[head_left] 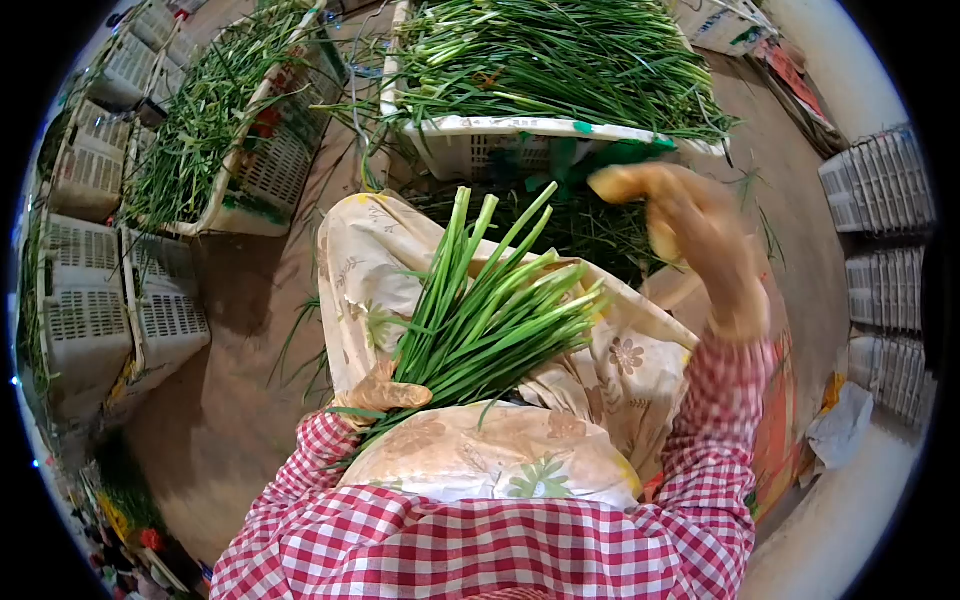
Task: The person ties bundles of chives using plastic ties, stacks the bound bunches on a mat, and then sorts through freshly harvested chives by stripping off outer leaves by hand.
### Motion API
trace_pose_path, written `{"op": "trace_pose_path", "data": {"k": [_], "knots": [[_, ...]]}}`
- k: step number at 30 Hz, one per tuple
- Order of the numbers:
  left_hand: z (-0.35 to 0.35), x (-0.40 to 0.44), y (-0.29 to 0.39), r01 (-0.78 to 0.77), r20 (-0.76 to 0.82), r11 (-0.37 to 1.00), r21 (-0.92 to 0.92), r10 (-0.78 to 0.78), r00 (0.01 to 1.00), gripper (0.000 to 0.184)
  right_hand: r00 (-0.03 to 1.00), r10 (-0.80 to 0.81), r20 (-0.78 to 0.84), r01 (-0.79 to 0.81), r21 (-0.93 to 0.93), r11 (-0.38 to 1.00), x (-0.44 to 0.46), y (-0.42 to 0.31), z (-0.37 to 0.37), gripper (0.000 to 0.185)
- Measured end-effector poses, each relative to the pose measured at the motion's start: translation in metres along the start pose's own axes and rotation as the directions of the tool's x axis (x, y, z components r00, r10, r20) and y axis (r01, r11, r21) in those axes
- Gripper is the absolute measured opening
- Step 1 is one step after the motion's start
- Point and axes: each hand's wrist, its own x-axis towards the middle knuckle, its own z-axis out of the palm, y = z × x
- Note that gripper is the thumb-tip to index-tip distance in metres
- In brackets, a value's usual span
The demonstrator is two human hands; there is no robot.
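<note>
My left hand (382,392) is closed around the lower, leafy end of a bunch of garlic chives (490,320). The bunch lies across my lap on a flower-patterned apron (625,350). Its pale cut ends fan out up and to the right, with a few stalks standing apart from the others. My right hand (690,225) is raised to the right of the bunch, near the front corner of a white crate (460,140). It is blurred by motion, but a finger and the thumb show apart, and I see nothing between them. Many garlic chives (560,65) fill that crate.
At the left stands another crate (215,210) heaped with loose green leaves. Slatted white crates (85,310) line the far left, and more crates (885,285) are stacked at the right. Scattered leaves (600,230) lie below the front crate. A white plastic bag (840,425) is at the right.
</note>
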Motion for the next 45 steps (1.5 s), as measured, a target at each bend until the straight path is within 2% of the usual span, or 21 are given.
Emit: {"op": "trace_pose_path", "data": {"k": [2,4,6,8,14,15,17,18,20,21,23,24,27,28,31,35,37,40,42,43,45], "knots": [[0.000,-0.001,0.004,0.110,-0.001,0.992,-0.069,-0.111,0.994,0.080,0.935,0.215,0.283,-0.246,0.080,0.966,0.019,0.041,0.007,0.050],[-0.014,-0.005,-0.003,0.208,-0.015,0.975,-0.076,-0.210,0.978,0.080,0.732,0.443,0.517,-0.506,-0.021,0.862,0.030,0.075,0.026,0.060],[-0.021,-0.009,-0.004,0.275,-0.019,0.959,-0.068,-0.277,0.961,0.080,0.596,0.335,0.730,-0.456,-0.036,0.889,0.022,0.131,0.056,0.043],[-0.017,-0.011,-0.009,0.174,-0.059,0.982,-0.074,-0.178,0.982,0.080,0.562,0.163,0.811,-0.152,-0.092,0.984,0.010,0.149,0.061,0.034],[-0.010,-0.012,-0.013,0.067,-0.038,0.917,-0.392,-0.089,0.995,0.084,0.562,0.096,0.821,-0.649,0.367,0.666,-0.026,0.108,0.020,0.028],[-0.008,-0.013,-0.015,0.016,-0.065,0.913,-0.407,-0.047,0.997,0.085,0.565,0.103,0.819,-0.651,0.366,0.665,-0.029,0.090,0.011,0.028],[-0.020,-0.012,-0.028,0.016,-0.073,0.925,-0.378,-0.047,0.996,0.087,0.709,0.368,0.602,-0.584,0.207,0.785,-0.033,0.068,0.000,0.024],[-0.019,-0.012,-0.026,0.034,-0.069,0.909,-0.414,-0.069,0.995,0.085,0.895,0.122,0.428,-0.327,0.445,0.834,-0.038,0.070,-0.003,0.022],[-0.015,-0.014,-0.023,0.058,-0.045,0.842,-0.537,-0.097,0.994,0.075,0.980,0.081,0.183,-0.193,0.760,0.620,-0.042,0.062,-0.024,0.019],[-0.015,-0.015,-0.023,0.058,-0.046,0.842,-0.536,-0.098,0.994,0.075,0.988,0.152,0.026,-0.131,0.666,0.735,-0.039,0.042,-0.021,0.018],[-0.015,-0.014,-0.023,0.011,-0.042,0.860,-0.509,-0.038,0.998,0.069,0.960,0.276,0.047,-0.280,0.168,0.945,-0.036,-0.001,0.001,0.017],[-0.013,-0.013,-0.020,-0.004,-0.058,0.883,-0.469,-0.027,0.998,0.069,0.998,0.034,0.045,-0.032,-0.032,0.999,-0.040,0.025,0.022,0.016],[-0.030,-0.016,-0.033,0.018,-0.035,0.943,-0.332,-0.032,0.999,0.071,0.985,-0.169,-0.023,0.139,-0.463,0.875,-0.039,0.023,0.060,0.021],[-0.032,-0.021,-0.032,0.024,-0.035,0.958,-0.286,-0.036,0.999,0.072,1.000,-0.008,0.011,0.013,-0.483,0.876,-0.037,0.017,0.064,0.023],[-0.004,-0.017,-0.004,0.050,-0.014,0.967,-0.250,-0.055,0.998,0.083,0.983,0.116,0.139,-0.051,-0.401,0.915,-0.036,0.020,0.072,0.022],[-0.002,-0.013,-0.007,0.001,-0.011,0.990,-0.138,-0.003,1.000,0.084,0.957,0.152,0.249,-0.046,-0.386,0.922,-0.035,0.023,0.076,0.022],[-0.013,-0.013,-0.022,-0.069,-0.013,0.992,-0.104,0.068,0.998,0.079,0.930,0.261,0.260,-0.137,-0.414,0.900,-0.029,0.021,0.077,0.024],[-0.011,-0.011,-0.023,-0.135,0.003,0.970,-0.200,0.138,0.990,0.064,0.887,0.259,0.383,-0.054,-0.471,0.880,-0.017,0.030,0.078,0.031],[-0.012,-0.016,-0.015,-0.003,-0.098,0.982,-0.188,-0.016,0.995,0.104,0.840,0.336,0.427,-0.067,-0.531,0.844,-0.009,0.014,0.075,0.032],[-0.008,-0.017,-0.008,-0.041,-0.069,0.983,-0.180,0.029,0.997,0.100,0.782,0.387,0.488,-0.048,-0.573,0.818,-0.004,0.009,0.076,0.034],[-0.027,-0.018,-0.032,-0.103,-0.024,0.979,-0.173,0.101,0.995,0.080,0.842,0.310,0.441,-0.017,-0.553,0.833,0.000,0.016,0.082,0.035]]}}
